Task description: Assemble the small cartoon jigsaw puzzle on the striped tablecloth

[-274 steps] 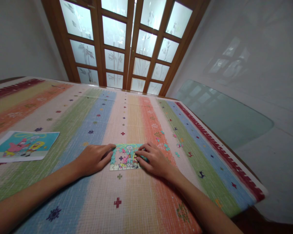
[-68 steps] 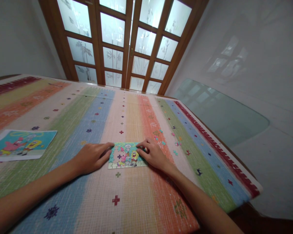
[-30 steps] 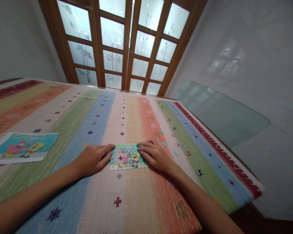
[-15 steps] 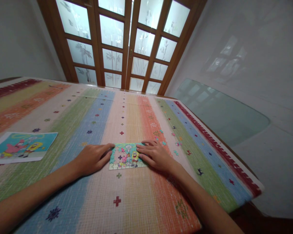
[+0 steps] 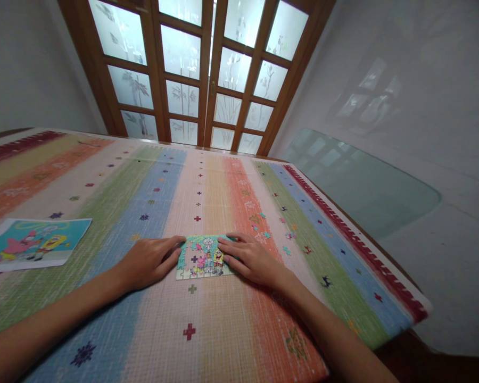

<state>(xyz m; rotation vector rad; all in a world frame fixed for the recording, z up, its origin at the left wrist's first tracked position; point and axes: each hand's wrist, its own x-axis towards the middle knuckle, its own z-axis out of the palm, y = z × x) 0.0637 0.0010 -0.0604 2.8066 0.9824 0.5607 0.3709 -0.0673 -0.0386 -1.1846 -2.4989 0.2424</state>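
Note:
A small cartoon jigsaw puzzle [image 5: 199, 258] lies on the striped tablecloth [image 5: 207, 330] in front of me. My left hand [image 5: 149, 260] rests flat beside the puzzle's left edge, fingertips touching it. My right hand [image 5: 251, 258] lies flat over the puzzle's right part, fingers stretched out and pressing on the pieces. Neither hand holds anything that I can see.
A printed cartoon picture [image 5: 34, 243] lies at the left of the table. Several loose puzzle pieces [image 5: 289, 235] are scattered to the right of my right hand. The table's right edge [image 5: 367, 250] drops off to a pale floor. Wooden glass-paned doors [image 5: 199, 69] stand behind.
My right hand has slid left over the puzzle, from a fingertip touch at its upper right to lying flat on it. The left hand has stayed at the left edge.

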